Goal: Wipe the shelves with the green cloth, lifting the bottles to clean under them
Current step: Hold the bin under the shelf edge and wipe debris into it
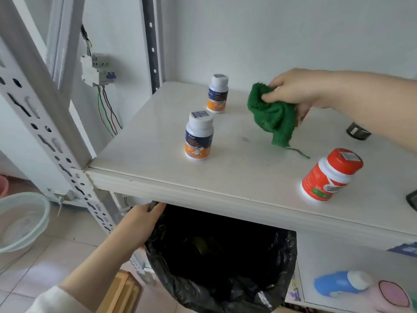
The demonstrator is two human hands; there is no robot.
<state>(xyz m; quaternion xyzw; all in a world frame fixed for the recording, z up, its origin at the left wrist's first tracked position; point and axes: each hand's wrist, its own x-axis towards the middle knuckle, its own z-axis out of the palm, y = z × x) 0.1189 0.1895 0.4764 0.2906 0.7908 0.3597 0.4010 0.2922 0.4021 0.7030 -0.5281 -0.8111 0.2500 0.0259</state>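
The right arm comes in from the right side, bare and stretched out long. The right hand (293,91) has its fingers curled. They pinch the green cloth (273,116), which hangs down from them. The left arm comes up from below (a white sleeve (45,299) shows low down on it). The left hand (141,221) shows its back to us, fingers bent over the edge of the black bag (279,263).

Three bottles are stood well apart on the white shelf (146,163): a white-capped bottle (199,134) left of centre, its twin (217,93) behind it, and a red-capped bottle (331,175) at the front right. A small dark container (357,132) is partly hidden farther back.
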